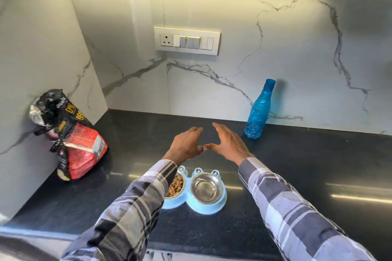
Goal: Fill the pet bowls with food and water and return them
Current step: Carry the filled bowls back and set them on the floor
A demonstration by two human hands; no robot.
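A light blue double pet feeder [209, 207] sits on the black counter near the front edge. Its left steel bowl [175, 186] holds brown kibble and is partly hidden by my left sleeve. Its right steel bowl [206, 189] looks shiny; I cannot tell whether water is in it. My left hand [186, 144] and my right hand [228, 144] hover beyond the feeder, palms down, fingers spread, thumbs touching, holding nothing. A blue water bottle [257, 112] with its cap on stands at the back right. A red and black pet food bag [78, 150] leans in the left corner.
The black counter [318, 165] runs along a white marble backsplash. A switch and socket panel [187, 40] is on the wall behind. Dark cabinets hang overhead. A marble side wall closes off the left.
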